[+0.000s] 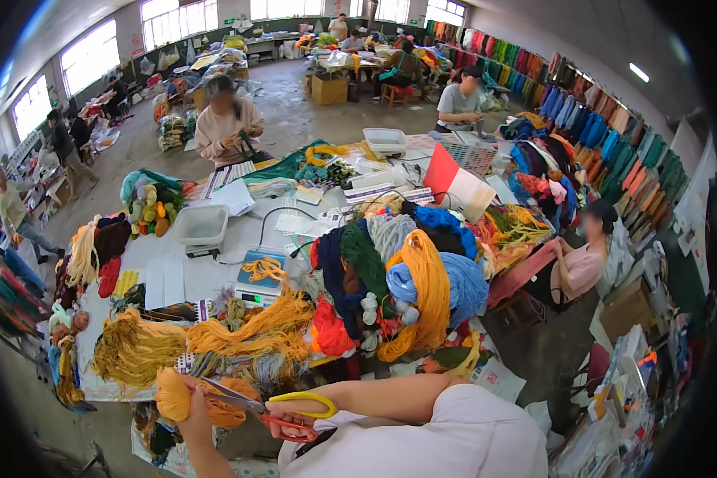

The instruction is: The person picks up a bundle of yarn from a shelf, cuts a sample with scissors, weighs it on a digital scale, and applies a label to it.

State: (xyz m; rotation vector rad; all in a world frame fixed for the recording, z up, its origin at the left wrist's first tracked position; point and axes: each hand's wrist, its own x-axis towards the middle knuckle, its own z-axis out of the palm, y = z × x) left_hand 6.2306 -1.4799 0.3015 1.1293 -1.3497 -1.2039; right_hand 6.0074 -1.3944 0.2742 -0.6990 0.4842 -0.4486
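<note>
I am in the middle of a cut, as I judge it: my left hand (190, 402) is closed around a soft orange-yellow bundle of yarn (175, 396), gripping it at the gathered middle so its loose strands fan out on either side; my right hand (288, 421) has its fingers through the yellow and red plastic loops of a pair of steel scissors (251, 406), thumb and fingers curled tight on the handles; the blades point left and meet the bundle just beside my left fist, though I cannot tell whether they are fully closed on the strands. The bundle sits low in front of me, below the near edge of the white counter (175, 279).

The next move, I reckon, wants a steady grip on the yarn, kept taut so the limp fibres do not slip away from the blades, and my left fingers kept well out of their path.

The yarn is fuzzy and floppy, the blades hard and glinting; on the counter lie tangled mustard-yellow skeins (139, 346), a long looped orange hank (422, 295) draped over a heap of blue, green and grey wool, and a small scale (259, 275) with a few orange strands resting on its blue top.
</note>
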